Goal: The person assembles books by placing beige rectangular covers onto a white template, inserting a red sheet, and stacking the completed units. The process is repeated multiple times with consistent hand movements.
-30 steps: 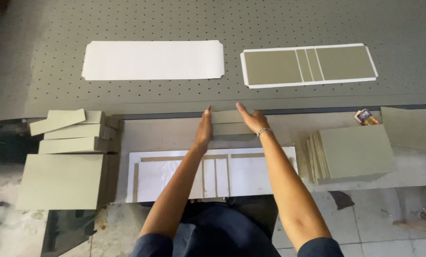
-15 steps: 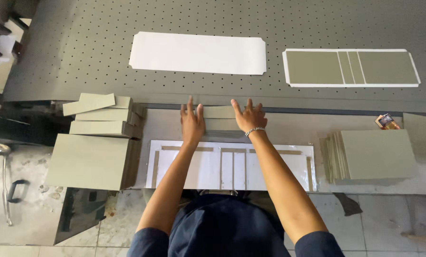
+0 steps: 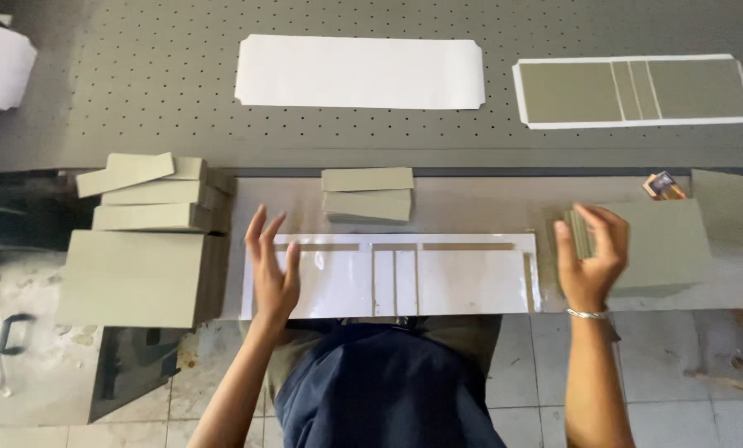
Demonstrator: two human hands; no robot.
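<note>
My left hand (image 3: 272, 267) hovers open over the left end of a long white template sheet (image 3: 462, 282) with greyish strips on it, lying along the near edge of the bench. My right hand (image 3: 591, 257) is open at the right, its fingers at the left edge of a stack of grey-green boards (image 3: 657, 242). A small pile of narrow grey-green boards (image 3: 368, 193) sits just behind the template, between both hands. Neither hand holds anything.
Stacks of grey-green boards (image 3: 143, 249) stand at the left. On the perforated dark table (image 3: 139, 91) behind lie a white sheet (image 3: 359, 72) and a white sheet with grey boards laid on it (image 3: 634, 90). A small coloured object (image 3: 662, 185) lies at the right.
Both hands have left the small middle pile of boards. The left hand moved down-left over the template, the right hand swung right to the board stack. The view shifted.
</note>
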